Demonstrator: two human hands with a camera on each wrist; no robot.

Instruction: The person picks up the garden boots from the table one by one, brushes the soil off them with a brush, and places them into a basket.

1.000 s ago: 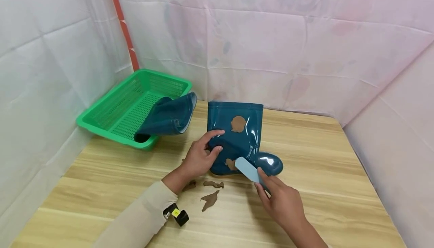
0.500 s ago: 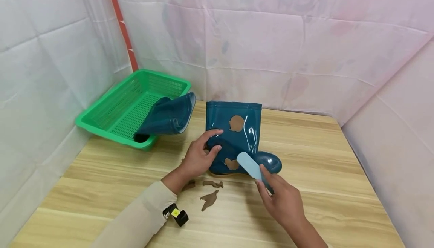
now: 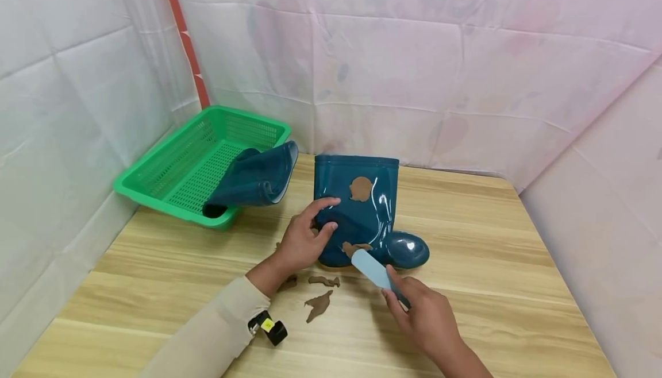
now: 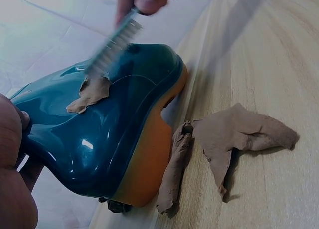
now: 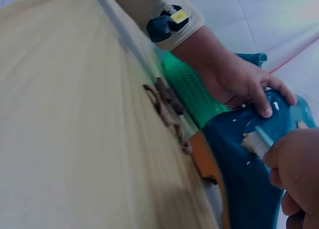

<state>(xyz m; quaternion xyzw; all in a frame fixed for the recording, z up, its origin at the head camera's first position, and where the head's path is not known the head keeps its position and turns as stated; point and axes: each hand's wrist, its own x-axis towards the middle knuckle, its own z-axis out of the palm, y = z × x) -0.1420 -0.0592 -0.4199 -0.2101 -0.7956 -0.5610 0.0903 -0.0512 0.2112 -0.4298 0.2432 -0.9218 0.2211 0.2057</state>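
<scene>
A dark teal rubber boot (image 3: pixel 351 217) lies on its side, its toe to the right and its orange sole facing me. My left hand (image 3: pixel 302 240) holds the back of its shaft, thumb and forefinger on the upper side. My right hand (image 3: pixel 426 315) grips a light blue brush (image 3: pixel 371 269). In the left wrist view, the bristles of the brush (image 4: pixel 112 50), blurred, meet a brown clay-like patch (image 4: pixel 92 93) near the ankle. That patch (image 3: pixel 353 247) looks peeled and folded. A rounder brown patch (image 3: pixel 361 188) sticks higher on the shaft.
Loose brown scraps, including a pointed flat piece (image 3: pixel 318 305) and a rolled strip (image 3: pixel 324 281), lie in front of the sole. A green basket (image 3: pixel 155 194) at the back left holds a second teal boot (image 3: pixel 253 177). White cloth walls (image 3: pixel 383 68) surround the wooden table (image 3: pixel 496 320).
The brush has moved up slightly, then down and left over the ankle patch, whose upper part now looks rolled up. My left hand and the boot stay nearly still.
</scene>
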